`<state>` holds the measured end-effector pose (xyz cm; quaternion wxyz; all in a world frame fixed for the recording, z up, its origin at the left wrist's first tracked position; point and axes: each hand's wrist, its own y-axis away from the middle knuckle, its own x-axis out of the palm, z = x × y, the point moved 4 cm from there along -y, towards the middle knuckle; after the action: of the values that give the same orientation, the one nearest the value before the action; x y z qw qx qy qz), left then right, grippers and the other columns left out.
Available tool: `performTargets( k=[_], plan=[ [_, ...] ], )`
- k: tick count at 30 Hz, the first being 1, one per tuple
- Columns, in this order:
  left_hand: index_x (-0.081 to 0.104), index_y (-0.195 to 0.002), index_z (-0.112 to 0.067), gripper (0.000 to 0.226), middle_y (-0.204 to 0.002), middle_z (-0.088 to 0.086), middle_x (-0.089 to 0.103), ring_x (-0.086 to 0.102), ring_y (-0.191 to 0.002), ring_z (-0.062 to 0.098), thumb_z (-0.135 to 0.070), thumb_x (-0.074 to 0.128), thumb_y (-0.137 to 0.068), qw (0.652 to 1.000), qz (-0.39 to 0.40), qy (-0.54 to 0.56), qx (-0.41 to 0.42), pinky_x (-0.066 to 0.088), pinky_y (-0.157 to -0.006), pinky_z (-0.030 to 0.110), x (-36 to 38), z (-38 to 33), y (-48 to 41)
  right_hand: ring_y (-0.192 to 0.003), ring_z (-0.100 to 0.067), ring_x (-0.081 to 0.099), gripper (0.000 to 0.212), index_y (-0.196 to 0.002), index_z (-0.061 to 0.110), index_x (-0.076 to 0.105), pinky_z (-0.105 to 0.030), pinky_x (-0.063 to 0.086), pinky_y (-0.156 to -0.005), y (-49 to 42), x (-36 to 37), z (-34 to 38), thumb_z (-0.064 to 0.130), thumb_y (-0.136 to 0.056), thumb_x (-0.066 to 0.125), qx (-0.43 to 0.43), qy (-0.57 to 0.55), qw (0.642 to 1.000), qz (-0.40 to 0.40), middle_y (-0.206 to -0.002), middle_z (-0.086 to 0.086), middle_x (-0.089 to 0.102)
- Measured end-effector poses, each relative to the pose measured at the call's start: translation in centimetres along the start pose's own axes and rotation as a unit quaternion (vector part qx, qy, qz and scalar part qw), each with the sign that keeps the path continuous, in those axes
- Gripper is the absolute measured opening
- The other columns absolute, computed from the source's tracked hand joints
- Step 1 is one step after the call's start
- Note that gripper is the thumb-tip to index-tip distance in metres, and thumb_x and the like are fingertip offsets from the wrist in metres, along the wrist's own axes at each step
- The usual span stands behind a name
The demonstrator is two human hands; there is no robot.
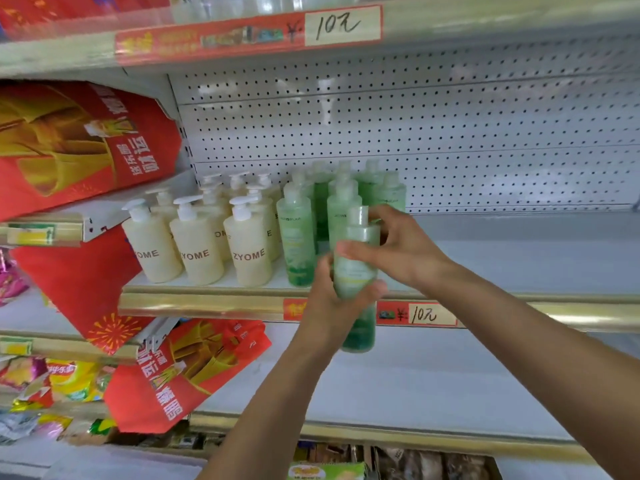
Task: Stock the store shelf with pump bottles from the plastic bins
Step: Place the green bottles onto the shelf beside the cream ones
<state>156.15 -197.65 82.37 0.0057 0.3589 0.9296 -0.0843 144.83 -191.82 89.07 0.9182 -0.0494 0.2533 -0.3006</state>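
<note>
I hold one green pump bottle (356, 271) upright in front of the middle shelf's gold front edge (207, 301). My left hand (337, 299) grips its lower body from the left. My right hand (394, 247) wraps the upper part, fingers near the capped neck. On the shelf behind stand several green bottles (298, 237) in rows, and to their left several cream ZYOME pump bottles (197, 251). The plastic bins are out of view.
The shelf board to the right of the green bottles (519, 258) is bare, backed by white pegboard (415, 133). Red promotional bags (76, 143) hang at the left. A 10-yuan price tag (420, 315) sits on the shelf edge. Snack packets (59, 379) lie lower left.
</note>
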Motion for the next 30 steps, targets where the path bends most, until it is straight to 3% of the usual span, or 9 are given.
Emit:
performTargets(
  k=[2,4,7,10,13,18,22,26,30],
  plan=[
    [0.042,-0.132,-0.035,0.06,-0.115,-0.018,0.057,0.055,-0.102,-0.01,-0.037,0.075,-0.082,0.996,-0.042,-0.032,0.07,0.047,-0.083,0.018,-0.8,-1.8,-1.4,-0.089,-0.012,0.068,0.056,-0.113,0.023,0.057,-0.035,0.056,-0.079,-0.8,-2.5,-0.1,0.04,-0.066,0.082,-0.013,-0.011,0.999,-0.039,-0.101,0.004,0.068],
    [0.041,-0.138,-0.033,0.056,-0.122,-0.014,0.052,0.051,-0.111,-0.004,-0.036,0.067,-0.089,0.973,-0.106,-0.123,0.164,0.042,-0.092,0.02,-2.1,-4.0,-2.8,-0.083,-0.01,0.069,0.042,-0.104,0.025,0.057,-0.03,0.055,-0.073,-1.8,-4.5,-0.4,0.031,-0.071,0.082,-0.028,-0.013,0.998,-0.063,-0.095,0.004,0.069],
    [0.04,-0.144,-0.025,0.057,-0.137,-0.001,0.047,0.042,-0.128,0.017,-0.031,0.063,-0.091,0.895,-0.104,-0.341,0.27,0.032,-0.108,0.031,-2.3,-6.2,-5.2,-0.08,-0.007,0.069,0.039,-0.102,0.03,0.056,-0.026,0.053,-0.072,-3.4,-6.1,-1.0,0.025,-0.072,0.081,-0.044,0.009,0.997,-0.059,-0.093,0.006,0.068],
    [0.034,-0.149,-0.025,0.066,-0.146,0.001,0.041,0.031,-0.137,0.023,-0.037,0.062,-0.091,0.794,-0.067,-0.533,0.283,0.016,-0.119,0.04,-1.7,-6.5,-7.6,-0.074,0.004,0.065,0.041,-0.096,0.042,0.053,-0.018,0.05,-0.068,-4.4,-6.2,-2.0,0.024,-0.072,0.081,-0.044,0.029,0.997,-0.052,-0.094,0.01,0.064],
    [0.03,-0.15,-0.031,0.069,-0.15,-0.001,0.036,0.021,-0.144,0.021,-0.044,0.06,-0.09,0.746,-0.045,-0.611,0.261,-0.002,-0.122,0.045,-1.4,-5.7,-9.1,-0.069,0.008,0.063,0.042,-0.102,0.036,0.055,-0.016,0.049,-0.067,-5.3,-6.1,-3.4,0.02,-0.074,0.081,-0.041,0.035,0.997,-0.051,-0.092,0.012,0.063],
    [0.034,-0.148,-0.032,0.067,-0.142,-0.001,0.044,0.026,-0.141,0.021,-0.041,0.064,-0.089,0.724,-0.055,-0.639,0.254,-0.005,-0.121,0.048,-1.2,-5.2,-9.7,-0.071,0.002,0.062,0.043,-0.108,0.027,0.056,-0.02,0.048,-0.068,-6.4,-6.2,-5.1,0.018,-0.075,0.081,-0.019,0.041,0.998,-0.046,-0.092,0.014,0.062],
    [0.036,-0.147,-0.033,0.065,-0.139,-0.001,0.045,0.029,-0.138,0.02,-0.037,0.065,-0.088,0.731,-0.063,-0.631,0.253,-0.002,-0.122,0.045,-1.1,-5.0,-9.9,-0.071,0.005,0.061,0.044,-0.111,0.029,0.055,-0.013,0.046,-0.062,-6.9,-6.4,-5.2,0.02,-0.076,0.08,-0.009,0.048,0.998,-0.037,-0.093,0.016,0.062],
    [0.036,-0.146,-0.032,0.065,-0.141,0.0,0.042,0.029,-0.138,0.021,-0.04,0.064,-0.088,0.74,-0.057,-0.62,0.253,0.001,-0.122,0.045,-1.1,-4.7,-9.9,-0.089,-0.006,0.062,0.047,-0.119,0.027,0.052,-0.018,0.044,-0.069,-6.8,-6.1,-5.0,0.022,-0.079,0.077,0.006,0.064,0.997,-0.034,-0.1,0.012,0.063],
    [0.029,-0.15,-0.032,0.07,-0.148,0.0,0.034,0.022,-0.142,0.021,-0.047,0.06,-0.089,0.747,-0.025,-0.625,0.225,0.002,-0.122,0.045,-1.2,-5.2,-9.6,-0.114,-0.021,0.055,0.066,-0.139,0.02,0.037,-0.033,0.047,-0.087,-5.3,-6.0,-3.9,0.033,-0.084,0.071,0.023,0.18,0.982,-0.05,-0.126,-0.002,0.054]
  ],
)
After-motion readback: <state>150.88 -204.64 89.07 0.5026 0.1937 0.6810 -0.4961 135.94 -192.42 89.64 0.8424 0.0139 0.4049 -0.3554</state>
